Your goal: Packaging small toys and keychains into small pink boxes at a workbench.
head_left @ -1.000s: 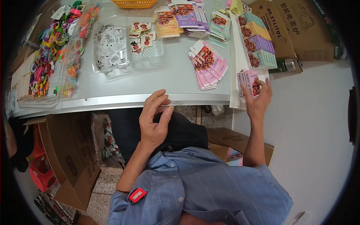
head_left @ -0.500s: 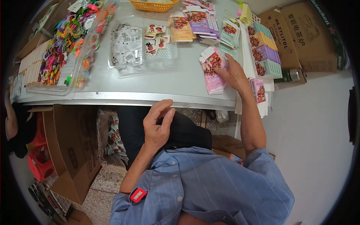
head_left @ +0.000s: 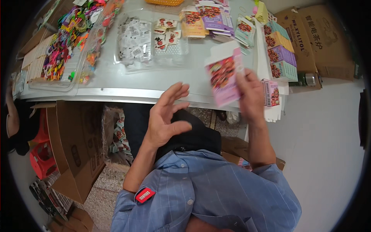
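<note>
My right hand [head_left: 252, 101] grips a pink flattened carton [head_left: 223, 77] by its right edge, lifted above the front right of the table. The carton has a printed picture and a white flap at its top; it is slightly smeared by motion, and whether more cartons lie behind it I cannot tell. My left hand [head_left: 162, 121] hovers in front of the table edge, to the left of the carton. Its fingers and thumb are apart, and it holds nothing.
Beyond my hands are yellow flat cartons [head_left: 193, 24], purple ones [head_left: 216, 19] and green ones [head_left: 245, 31]. Clear plastic trays hold small white packets [head_left: 135, 40] and picture cards [head_left: 167, 38]. Colourful trinkets [head_left: 63, 50] fill the left. Made-up boxes [head_left: 280, 54] stand right.
My right hand has picked up the pink carton from the table and brought it up and closer. My left hand has risen slightly, and its fingers have spread.
</note>
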Demonstrator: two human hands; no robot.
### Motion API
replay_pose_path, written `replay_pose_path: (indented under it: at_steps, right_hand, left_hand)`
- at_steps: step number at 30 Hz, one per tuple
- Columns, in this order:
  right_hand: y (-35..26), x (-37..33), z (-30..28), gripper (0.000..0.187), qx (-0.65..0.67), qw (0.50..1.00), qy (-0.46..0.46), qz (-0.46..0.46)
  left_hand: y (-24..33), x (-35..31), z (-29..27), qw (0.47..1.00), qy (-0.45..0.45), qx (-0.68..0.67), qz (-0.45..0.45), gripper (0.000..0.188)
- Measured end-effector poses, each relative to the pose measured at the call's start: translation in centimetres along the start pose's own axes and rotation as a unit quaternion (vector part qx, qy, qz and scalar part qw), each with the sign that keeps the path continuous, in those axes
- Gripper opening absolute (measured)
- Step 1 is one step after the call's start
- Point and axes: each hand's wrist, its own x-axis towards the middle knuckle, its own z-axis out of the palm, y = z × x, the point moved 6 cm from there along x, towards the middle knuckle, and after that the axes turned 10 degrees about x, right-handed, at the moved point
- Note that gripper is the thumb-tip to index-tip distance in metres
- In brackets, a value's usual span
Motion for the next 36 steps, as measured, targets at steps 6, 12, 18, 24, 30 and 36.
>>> replay_pose_path:
  at_steps: [6, 12, 18, 24, 30, 36]
  right_hand:
    - [10.7, -5.8, 7.4, 0.026, 0.217, 0.943, -0.142, 0.208]
    - [8.4, -7.0, 11.2, 0.054, -0.061, 0.965, -0.254, 0.010]
    - [10.8, -7.6, 10.5, 0.032, -0.140, 0.939, -0.313, 0.011]
    - [13.2, -7.9, 10.6, 0.037, -0.039, 0.936, -0.296, 0.186]
    - [12.7, -7.3, 11.9, 0.041, -0.089, 0.940, -0.305, 0.125]
    - [15.2, -6.9, 12.0, 0.045, 0.025, 0.967, -0.253, 0.033]
  left_hand:
    - [0.5, -0.1, 0.1, 0.993, -0.075, -0.046, -0.080, 0.110]
    - [-2.0, -2.3, -2.6, 0.986, 0.010, -0.099, -0.130, 0.115]
    - [-2.8, -2.6, -3.9, 0.976, 0.145, 0.114, -0.119, 0.059]
    - [-1.7, -5.5, -4.6, 0.930, 0.352, 0.076, 0.065, 0.051]
    - [-2.6, -9.4, -7.2, 0.945, 0.305, 0.115, -0.016, 0.049]
    - [-2.8, -11.5, -8.3, 0.938, 0.295, 0.179, -0.024, 0.044]
